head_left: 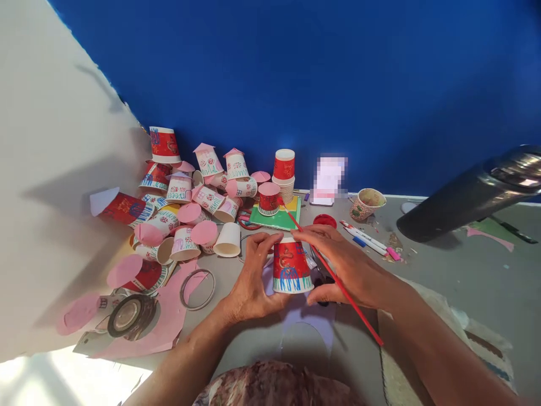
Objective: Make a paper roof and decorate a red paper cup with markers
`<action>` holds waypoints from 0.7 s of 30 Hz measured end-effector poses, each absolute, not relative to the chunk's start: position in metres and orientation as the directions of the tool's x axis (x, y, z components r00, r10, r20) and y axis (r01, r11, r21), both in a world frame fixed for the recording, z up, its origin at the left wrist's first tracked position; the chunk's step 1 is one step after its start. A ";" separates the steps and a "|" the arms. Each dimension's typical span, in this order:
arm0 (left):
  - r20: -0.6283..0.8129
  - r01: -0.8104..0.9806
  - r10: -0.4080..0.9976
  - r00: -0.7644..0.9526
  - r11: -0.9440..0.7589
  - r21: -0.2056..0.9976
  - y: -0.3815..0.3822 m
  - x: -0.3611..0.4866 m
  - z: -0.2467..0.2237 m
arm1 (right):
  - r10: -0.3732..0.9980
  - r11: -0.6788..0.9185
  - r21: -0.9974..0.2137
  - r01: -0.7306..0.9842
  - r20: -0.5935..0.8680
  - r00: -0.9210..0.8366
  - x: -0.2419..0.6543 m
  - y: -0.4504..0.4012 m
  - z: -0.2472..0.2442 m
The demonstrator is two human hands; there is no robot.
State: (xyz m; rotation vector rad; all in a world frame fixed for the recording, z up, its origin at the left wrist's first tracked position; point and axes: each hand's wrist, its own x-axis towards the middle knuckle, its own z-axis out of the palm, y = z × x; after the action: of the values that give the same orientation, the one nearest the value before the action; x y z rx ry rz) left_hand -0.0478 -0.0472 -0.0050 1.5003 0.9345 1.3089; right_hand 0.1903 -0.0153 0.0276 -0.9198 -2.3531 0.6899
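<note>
A red paper cup (291,264), upside down with blue and green marker drawings, is held between both hands above the table. My left hand (253,276) grips its left side, with fingers at the top and thumb near the rim. On the other side my right hand (342,262) is curved round the cup and also keeps a long red paintbrush (338,282) slanting across its fingers. The brush's red tip points up and away, near a red cup with a pink paper top (269,198). Beneath the hands lies lilac paper (308,332), partly hidden.
Many decorated paper cups (207,197) are heaped at left, beside tape rolls (125,316) and pink paper (169,316). A cup stack (284,166), phone (328,180), small patterned cup (367,204), markers (372,242) and dark flask (460,194) stand or lie further back. Cloth (401,338) lies at right.
</note>
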 end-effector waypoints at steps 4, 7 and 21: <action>0.307 -0.108 0.943 0.126 -0.295 0.949 -0.049 -0.049 -0.005 | 0.716 0.632 -0.661 0.405 0.299 -0.630 0.192 -0.015 0.028; 0.242 -0.292 0.943 0.228 -0.171 0.941 -0.049 -0.049 -0.005 | 0.741 0.593 -0.729 0.342 0.328 -0.586 0.197 -0.013 0.028; 0.411 0.155 0.906 0.104 -0.423 0.893 -0.043 -0.052 -0.010 | 0.821 0.554 -0.766 0.327 0.568 -0.060 0.206 -0.023 0.039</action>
State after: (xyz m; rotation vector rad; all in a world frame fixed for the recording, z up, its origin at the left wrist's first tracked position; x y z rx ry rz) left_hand -0.0519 -0.0433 -0.0100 1.6925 1.0492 1.3771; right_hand 0.2065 -0.0225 0.0388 -0.9829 -1.6409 0.5366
